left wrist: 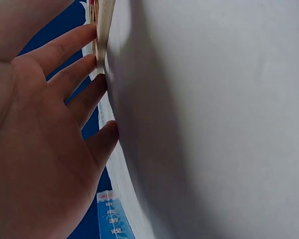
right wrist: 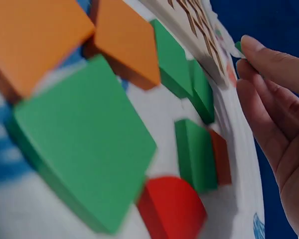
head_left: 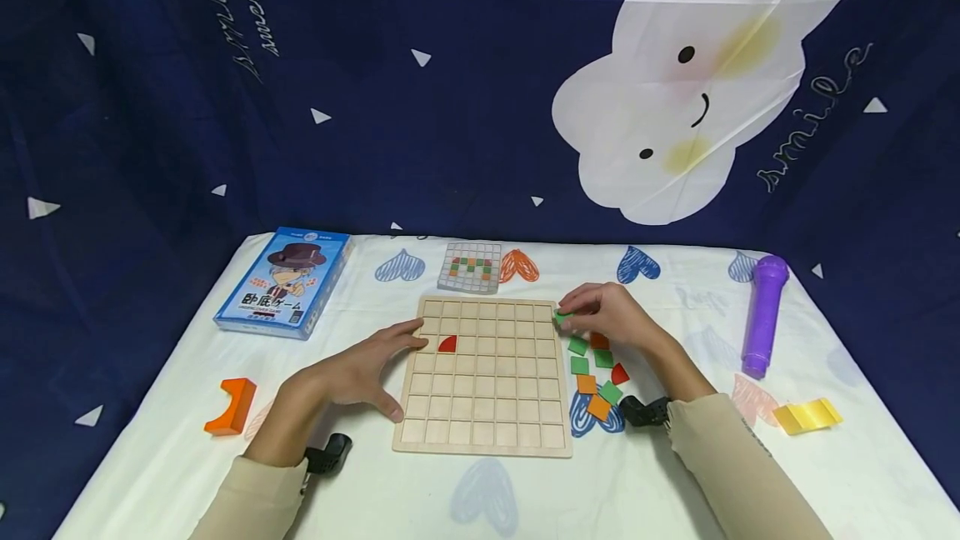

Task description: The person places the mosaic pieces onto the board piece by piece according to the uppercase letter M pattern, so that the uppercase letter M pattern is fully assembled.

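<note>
A wooden grid board point(head_left: 480, 411) lies on the table with one red quarter-circle piece point(head_left: 447, 344) in a cell at its upper left. My left hand point(head_left: 352, 369) rests along the board's left edge, fingers spread and nearly straight, fingertips at the rim. My right hand point(head_left: 611, 315) pinches a small green square tile point(head_left: 561, 317) between thumb and fingers, just at the board's upper right corner. Below that hand lies a loose group of green tiles point(right wrist: 84, 144), orange tiles point(right wrist: 127, 42) and a red quarter-circle piece point(right wrist: 172, 206).
A small patterned grid card point(head_left: 470, 267) lies behind the board. A blue game box point(head_left: 285, 282) and an orange arch block point(head_left: 232, 407) are on the left. On the right are a purple microphone-like tube point(head_left: 763, 315) and a shiny yellow piece point(head_left: 808, 416).
</note>
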`<state>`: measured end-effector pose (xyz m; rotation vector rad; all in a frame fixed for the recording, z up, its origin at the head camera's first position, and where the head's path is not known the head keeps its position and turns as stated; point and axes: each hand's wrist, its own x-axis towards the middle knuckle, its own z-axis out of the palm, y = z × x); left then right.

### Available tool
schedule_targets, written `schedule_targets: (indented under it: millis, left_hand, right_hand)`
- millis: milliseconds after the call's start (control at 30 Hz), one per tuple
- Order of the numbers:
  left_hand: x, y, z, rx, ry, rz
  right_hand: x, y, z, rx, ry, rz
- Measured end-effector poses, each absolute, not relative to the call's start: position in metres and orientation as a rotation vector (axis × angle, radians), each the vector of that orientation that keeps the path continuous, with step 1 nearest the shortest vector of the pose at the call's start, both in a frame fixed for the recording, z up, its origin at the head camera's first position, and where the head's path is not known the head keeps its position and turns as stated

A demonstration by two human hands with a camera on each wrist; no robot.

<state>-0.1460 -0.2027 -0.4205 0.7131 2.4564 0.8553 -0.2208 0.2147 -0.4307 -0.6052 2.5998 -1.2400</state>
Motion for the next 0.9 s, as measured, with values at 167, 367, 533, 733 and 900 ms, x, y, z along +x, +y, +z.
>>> schedule_targets:
  millis: [167,367,533,733,900]
  left_hand:
    - [-0.146,-0.202,-0.421,0.711,2.455,0.854]
    - [-0.147,-0.202,-0.422,0.701,2.453,0.853]
    - [-0.147,-0.202,-0.422,0.695,2.454,0.854]
    - [-0.146,-0.202,-0.421,0.701,2.463,0.842]
    - [-0.146,-0.2,-0.419,0.667,2.485,0.824]
  right_hand:
    - [-0.217,0.204,-0.435,-0.646,2.578,-1.248]
    - [-0.215,0.185,-0.438,-0.681,2.523,-1.29]
    - [-0.214,0.165,-0.439,-0.68,2.482,-1.303]
    - [-0.212,0.142,-0.444,-0.727,2.44,-1.299]
    - [-0.21,0.127,-0.444,-0.779,2.412,-1.312]
